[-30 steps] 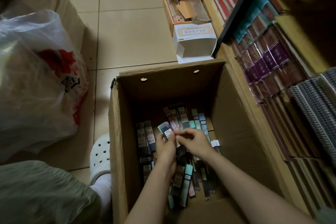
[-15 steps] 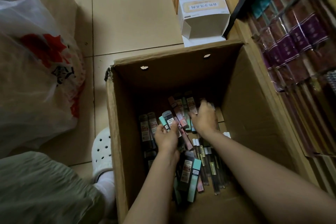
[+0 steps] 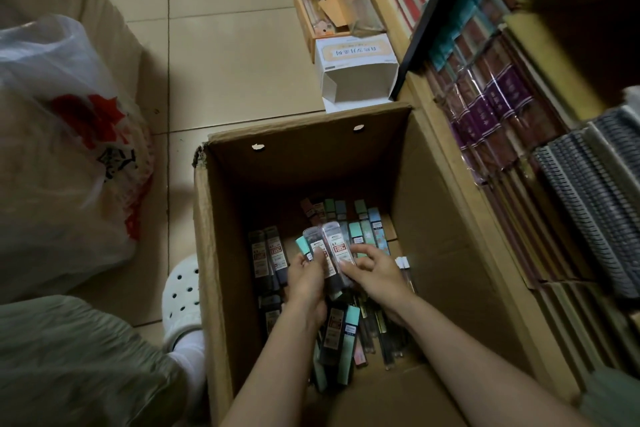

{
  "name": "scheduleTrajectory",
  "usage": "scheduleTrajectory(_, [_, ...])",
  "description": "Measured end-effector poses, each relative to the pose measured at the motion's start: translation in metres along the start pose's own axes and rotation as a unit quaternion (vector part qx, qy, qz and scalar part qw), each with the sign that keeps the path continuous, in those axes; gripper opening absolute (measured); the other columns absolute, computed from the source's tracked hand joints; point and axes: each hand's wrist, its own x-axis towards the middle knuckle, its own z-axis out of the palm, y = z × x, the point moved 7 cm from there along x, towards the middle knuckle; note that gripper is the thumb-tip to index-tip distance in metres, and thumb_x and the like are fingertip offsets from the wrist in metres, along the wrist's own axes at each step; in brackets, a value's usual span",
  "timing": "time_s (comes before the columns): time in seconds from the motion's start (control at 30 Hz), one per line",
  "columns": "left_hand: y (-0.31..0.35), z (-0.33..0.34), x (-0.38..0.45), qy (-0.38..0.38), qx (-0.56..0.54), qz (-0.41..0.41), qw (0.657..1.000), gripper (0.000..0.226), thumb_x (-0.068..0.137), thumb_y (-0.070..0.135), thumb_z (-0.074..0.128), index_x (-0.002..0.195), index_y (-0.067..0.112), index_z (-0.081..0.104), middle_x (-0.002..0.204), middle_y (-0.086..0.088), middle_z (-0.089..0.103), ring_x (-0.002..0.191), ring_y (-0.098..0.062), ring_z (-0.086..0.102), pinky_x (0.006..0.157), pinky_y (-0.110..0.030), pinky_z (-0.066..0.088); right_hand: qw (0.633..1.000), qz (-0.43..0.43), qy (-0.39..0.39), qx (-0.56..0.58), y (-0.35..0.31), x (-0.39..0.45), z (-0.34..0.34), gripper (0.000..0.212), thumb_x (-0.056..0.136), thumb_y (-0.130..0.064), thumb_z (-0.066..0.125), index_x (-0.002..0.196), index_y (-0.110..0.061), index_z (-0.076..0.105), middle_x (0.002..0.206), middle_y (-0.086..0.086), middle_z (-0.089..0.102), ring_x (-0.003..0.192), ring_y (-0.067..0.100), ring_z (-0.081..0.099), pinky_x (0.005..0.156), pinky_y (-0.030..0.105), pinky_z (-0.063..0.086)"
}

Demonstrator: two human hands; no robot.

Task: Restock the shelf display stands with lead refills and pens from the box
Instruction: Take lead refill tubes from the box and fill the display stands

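Note:
A deep brown cardboard box [image 3: 446, 218] stands open on the floor, its bottom strewn with loose lead refill cases [image 3: 367, 222] and pens [image 3: 388, 333]. Inside it, my left hand [image 3: 306, 282] grips a small fan of refill cases [image 3: 327, 246], clear and teal ones, held upright. My right hand [image 3: 375, 276] is just right of that bunch; its thumb and fingertips touch the side of the clear red-labelled case. Two dark refill cases [image 3: 268, 256] lie against the box's left wall.
A wooden shelf [image 3: 519, 156] with wrapped notebooks and spiral pads runs along the right. Beyond the box stand a white carton [image 3: 356, 73] and a small open box [image 3: 332, 10]. A plastic bag [image 3: 62, 156] sits left; my white shoe [image 3: 181, 291] touches the box.
My right hand came back from the far refill cases to the bunch in my left hand, which now shows one more clear case. The view tilted upward slightly.

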Motion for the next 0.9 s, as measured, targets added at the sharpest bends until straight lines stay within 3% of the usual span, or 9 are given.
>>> scheduleTrajectory(0.07, [0.001,0.003,-0.005,-0.015,-0.005,0.0,1.0,0.024,0.098,0.017,0.055,0.119,0.007,0.058,0.107,-0.019,0.07,0.094,-0.034,0.069,0.07,-0.041,0.058,1.0,-0.005,-0.01,-0.011,-0.003,-0.002,0.006,0.026,0.087,-0.006,0.071,0.106,-0.017,0.058,0.08,0.003,0.07,0.061,0.005,0.068,0.055,0.017,0.051])
scheduleTrajectory(0.2, [0.005,0.004,-0.007,-0.017,-0.003,0.016,1.0,0.025,0.095,0.009,0.058,0.12,0.009,0.056,0.104,-0.013,0.069,0.084,-0.025,0.067,0.055,-0.031,0.054,0.984,-0.054,0.01,-0.17,-0.011,0.0,0.005,0.017,0.083,-0.018,0.077,0.09,-0.026,0.064,0.071,-0.009,0.066,0.063,0.002,0.061,0.066,0.021,0.053])
scheduleTrajectory(0.27, [0.007,0.005,-0.004,-0.019,-0.01,0.016,1.0,0.028,0.095,0.007,0.057,0.123,0.007,0.053,0.106,-0.015,0.066,0.093,-0.031,0.066,0.069,-0.042,0.058,0.974,-0.065,-0.021,-0.214,-0.014,-0.001,0.005,0.011,0.084,-0.028,0.075,0.09,-0.026,0.066,0.067,-0.01,0.065,0.059,0.004,0.059,0.065,0.024,0.052])
scheduleTrajectory(0.33, [0.009,0.005,0.0,-0.015,-0.007,0.012,1.0,0.027,0.095,0.007,0.058,0.122,0.009,0.053,0.111,-0.016,0.066,0.102,-0.035,0.065,0.085,-0.055,0.055,0.964,-0.088,-0.007,-0.251,-0.022,0.003,-0.002,0.021,0.088,-0.034,0.07,0.106,-0.022,0.069,0.094,-0.007,0.068,0.081,0.009,0.064,0.079,0.029,0.055])
scheduleTrajectory(0.4, [0.009,0.004,0.005,-0.01,-0.014,0.005,1.0,0.025,0.095,0.007,0.058,0.119,0.011,0.055,0.112,-0.016,0.068,0.101,-0.034,0.067,0.088,-0.06,0.052,0.94,-0.095,0.079,-0.319,-0.031,0.01,-0.022,0.032,0.095,-0.03,0.06,0.124,-0.016,0.062,0.12,0.001,0.058,0.104,0.017,0.06,0.093,0.034,0.051])
scheduleTrajectory(0.47, [0.007,0.003,0.012,0.002,-0.024,-0.006,1.0,0.024,0.095,0.008,0.058,0.119,0.012,0.056,0.11,-0.015,0.07,0.099,-0.033,0.068,0.087,-0.061,0.052,0.888,-0.071,0.165,-0.424,-0.036,0.015,-0.037,0.037,0.1,-0.02,0.048,0.135,-0.011,0.051,0.13,0.009,0.05,0.116,0.025,0.053,0.097,0.038,0.047])
scheduleTrajectory(0.57, [0.001,0.003,0.022,0.013,-0.014,-0.012,1.0,0.023,0.094,0.007,0.058,0.116,0.014,0.058,0.108,-0.014,0.07,0.098,-0.033,0.068,0.087,-0.061,0.052,0.841,-0.021,0.174,-0.513,-0.027,0.027,-0.039,0.049,0.1,-0.018,0.047,0.146,-0.01,0.033,0.135,0.013,0.048,0.123,0.028,0.048,0.094,0.038,0.045])
scheduleTrajectory(0.7, [-0.007,0.008,0.029,0.013,0.0,-0.012,1.0,0.021,0.094,0.007,0.059,0.113,0.016,0.058,0.108,-0.013,0.07,0.099,-0.032,0.067,0.09,-0.059,0.052,0.848,-0.017,0.199,-0.492,-0.017,0.042,-0.039,0.061,0.096,-0.016,0.056,0.149,-0.012,0.025,0.14,0.013,0.043,0.124,0.028,0.048,0.094,0.036,0.045])
scheduleTrajectory(0.9, [-0.007,0.012,0.03,0.009,0.009,-0.012,1.0,0.024,0.093,0.005,0.059,0.116,0.013,0.058,0.106,-0.012,0.07,0.096,-0.029,0.068,0.09,-0.053,0.054,0.878,-0.032,0.21,-0.428,-0.01,0.044,-0.039,0.046,0.091,-0.009,0.063,0.134,-0.014,0.045,0.13,0.008,0.045,0.109,0.027,0.056,0.088,0.037,0.05])
